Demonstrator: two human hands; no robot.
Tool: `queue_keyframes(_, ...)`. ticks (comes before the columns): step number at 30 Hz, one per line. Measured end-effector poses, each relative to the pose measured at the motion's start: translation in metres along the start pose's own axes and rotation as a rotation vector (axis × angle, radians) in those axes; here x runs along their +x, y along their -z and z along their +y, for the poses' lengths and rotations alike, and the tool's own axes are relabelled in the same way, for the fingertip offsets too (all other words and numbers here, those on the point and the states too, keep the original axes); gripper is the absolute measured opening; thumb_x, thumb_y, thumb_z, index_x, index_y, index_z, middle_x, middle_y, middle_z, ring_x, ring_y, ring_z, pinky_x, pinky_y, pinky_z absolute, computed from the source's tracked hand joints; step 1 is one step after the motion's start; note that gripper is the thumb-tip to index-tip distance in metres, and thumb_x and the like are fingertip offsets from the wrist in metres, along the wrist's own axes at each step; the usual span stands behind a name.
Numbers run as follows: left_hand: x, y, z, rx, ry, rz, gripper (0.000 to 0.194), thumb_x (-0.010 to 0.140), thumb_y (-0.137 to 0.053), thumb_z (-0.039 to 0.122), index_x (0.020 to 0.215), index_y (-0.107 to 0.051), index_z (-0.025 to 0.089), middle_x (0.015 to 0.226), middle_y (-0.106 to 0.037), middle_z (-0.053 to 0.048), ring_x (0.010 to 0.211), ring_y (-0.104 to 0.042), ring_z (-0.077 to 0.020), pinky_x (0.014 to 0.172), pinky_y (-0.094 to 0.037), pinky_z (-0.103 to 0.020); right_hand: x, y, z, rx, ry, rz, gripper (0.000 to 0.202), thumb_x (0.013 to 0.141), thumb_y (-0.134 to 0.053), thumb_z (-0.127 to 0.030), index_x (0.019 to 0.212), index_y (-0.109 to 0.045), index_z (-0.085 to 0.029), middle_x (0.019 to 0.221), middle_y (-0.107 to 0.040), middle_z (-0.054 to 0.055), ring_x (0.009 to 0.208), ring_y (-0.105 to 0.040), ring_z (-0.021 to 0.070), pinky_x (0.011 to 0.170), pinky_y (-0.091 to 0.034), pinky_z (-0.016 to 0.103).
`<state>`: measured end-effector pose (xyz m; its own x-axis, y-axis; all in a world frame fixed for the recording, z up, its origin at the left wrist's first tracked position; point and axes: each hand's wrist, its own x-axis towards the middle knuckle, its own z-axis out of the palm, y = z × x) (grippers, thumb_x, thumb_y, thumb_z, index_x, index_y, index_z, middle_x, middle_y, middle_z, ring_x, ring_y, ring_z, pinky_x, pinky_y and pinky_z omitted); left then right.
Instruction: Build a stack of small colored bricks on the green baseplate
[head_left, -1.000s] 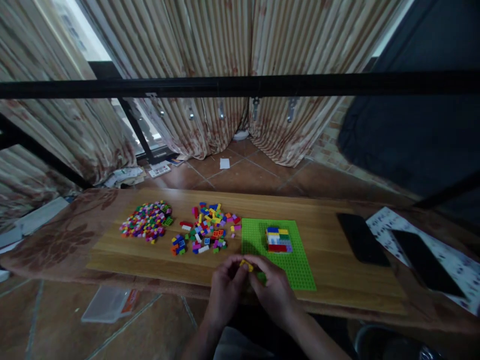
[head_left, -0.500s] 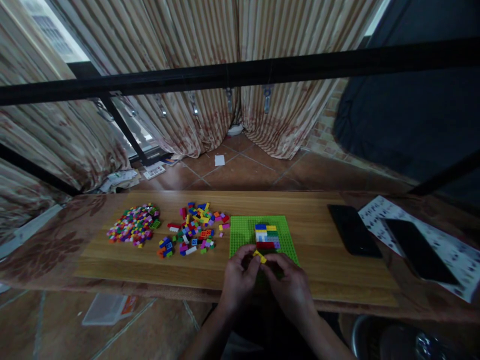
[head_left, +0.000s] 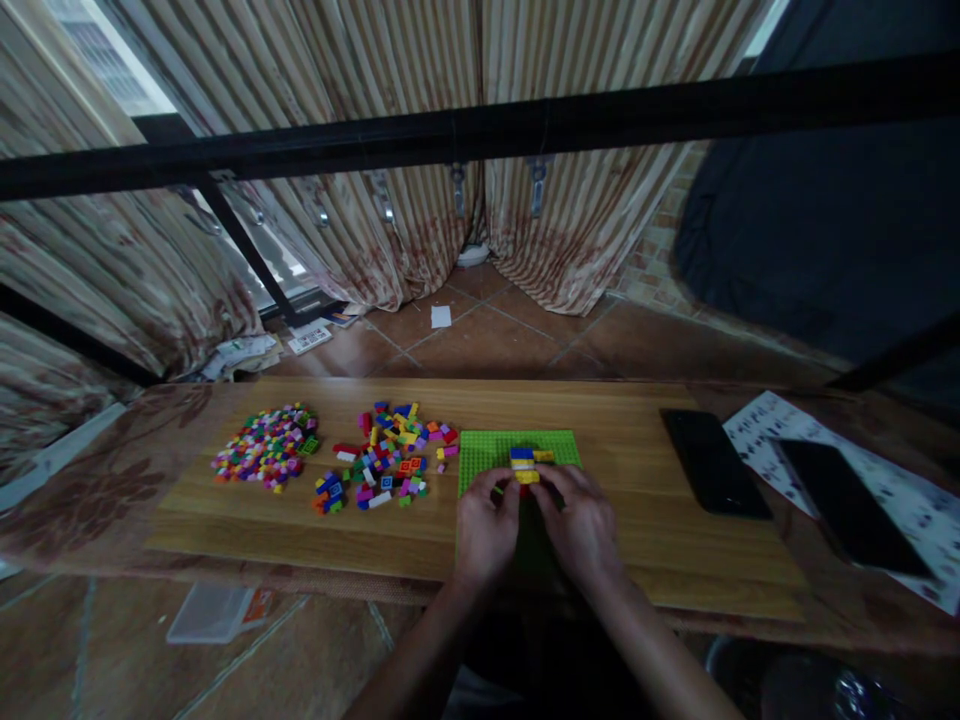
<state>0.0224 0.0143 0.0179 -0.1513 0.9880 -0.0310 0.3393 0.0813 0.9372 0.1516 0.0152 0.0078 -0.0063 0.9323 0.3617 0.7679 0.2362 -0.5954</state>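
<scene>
A yellow toy brick (head_left: pixel 527 477) is pinched between the fingertips of my left hand (head_left: pixel 486 520) and my right hand (head_left: pixel 581 515). Both hands are closed, one on each side of it. The brick is over the front part of a block of coloured bricks (head_left: pixel 523 456) on the green baseplate (head_left: pixel 480 450). Blue, white and yellow rows show at the back of that block; my fingers and the yellow brick cover much of the rest. Whether the yellow brick touches the bricks below, I cannot tell.
Left of the baseplate lie loose bricks (head_left: pixel 386 455), a small cluster of bricks (head_left: pixel 330 493) and a heap of tiny pieces (head_left: pixel 266 447), all on the wooden board (head_left: pixel 247 525). To the right are a black phone (head_left: pixel 712 462), a second dark device (head_left: pixel 851 505) and a printed sheet (head_left: pixel 769 440).
Both hands have moved forward, away from my body, carrying the yellow brick from in front of the brick block to over it. The view has shifted slightly.
</scene>
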Motion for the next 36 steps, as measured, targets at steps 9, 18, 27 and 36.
queue_keyframes(9, 0.001, 0.0, -0.005, -0.02, 0.058, 0.012, 0.022, 0.084, -0.054, 0.028, 0.098, -0.068, 0.017, 0.091, -0.071, -0.005, 0.075, -0.064, -0.0146, 0.072, -0.05, -0.027, -0.004, 0.001, 0.005, -0.047, 0.043, 0.055, 0.024, 0.09, -0.05, -0.033, 0.103, -0.067, -0.02, 0.096, -0.068, 0.007, 0.091, -0.059, 0.022, 0.079, -0.047, 0.036)
queue_keyframes(18, 0.002, 0.0, -0.003, -0.002, 0.058, -0.007, 0.023, 0.085, -0.053, 0.028, 0.097, -0.07, 0.018, 0.095, -0.072, -0.005, 0.083, -0.066, -0.015, 0.077, -0.05, -0.027, -0.003, -0.004, 0.0, -0.008, 0.088, 0.084, 0.018, 0.09, -0.051, -0.027, 0.096, -0.068, -0.022, 0.091, -0.07, 0.005, 0.085, -0.059, 0.0197, 0.078, -0.044, 0.034)
queue_keyframes(27, 0.002, -0.002, 0.0, 0.032, 0.051, 0.023, 0.023, 0.085, -0.054, 0.028, 0.094, -0.073, 0.02, 0.091, -0.074, -0.005, 0.081, -0.067, -0.0156, 0.077, -0.05, -0.028, -0.004, -0.004, 0.002, -0.063, 0.109, 0.104, 0.015, 0.088, -0.057, -0.026, 0.093, -0.07, -0.023, 0.088, -0.07, 0.003, 0.081, -0.056, 0.0193, 0.077, -0.041, 0.033)
queue_keyframes(36, 0.005, 0.002, 0.007, 0.1, 0.102, 0.003, 0.023, 0.083, -0.053, 0.029, 0.087, -0.075, 0.021, 0.082, -0.075, -0.003, 0.072, -0.066, -0.0149, 0.067, -0.047, -0.024, -0.004, -0.001, 0.001, -0.147, 0.181, 0.122, 0.016, 0.089, -0.056, -0.025, 0.091, -0.072, -0.023, 0.094, -0.071, 0.003, 0.087, -0.054, 0.0197, 0.079, -0.038, 0.033)
